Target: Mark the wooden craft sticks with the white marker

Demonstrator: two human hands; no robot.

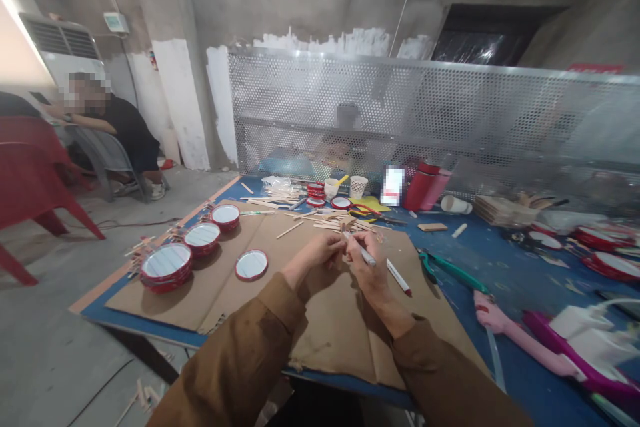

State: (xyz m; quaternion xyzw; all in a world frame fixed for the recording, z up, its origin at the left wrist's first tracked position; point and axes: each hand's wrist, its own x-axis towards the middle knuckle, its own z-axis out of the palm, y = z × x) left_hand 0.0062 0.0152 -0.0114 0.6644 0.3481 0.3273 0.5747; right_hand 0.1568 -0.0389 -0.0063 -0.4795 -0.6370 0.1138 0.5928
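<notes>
My right hand (369,265) is closed around a white pen (369,256), perhaps a marker, above the cardboard sheet (327,347). Close beside it, my left hand (320,259) has its fingers pinched together. What lies between those fingertips is too small to make out. A white marker with a red end (399,277) lies just right of my right hand. Beyond both hands is a loose pile of thin wooden sticks (333,219). One red-rimmed round piece with a pale face (251,265) lies flat to the left of my left hand.
Red-rimmed stacks (167,263) stand along the left side, with sticks poking out. Green-handled pliers (450,267), a pink-handled tool (520,333) and white plugs (590,330) are at right. Cups (358,186), a lit phone (393,185) and a red bottle (421,187) stand before a perforated metal screen (310,93).
</notes>
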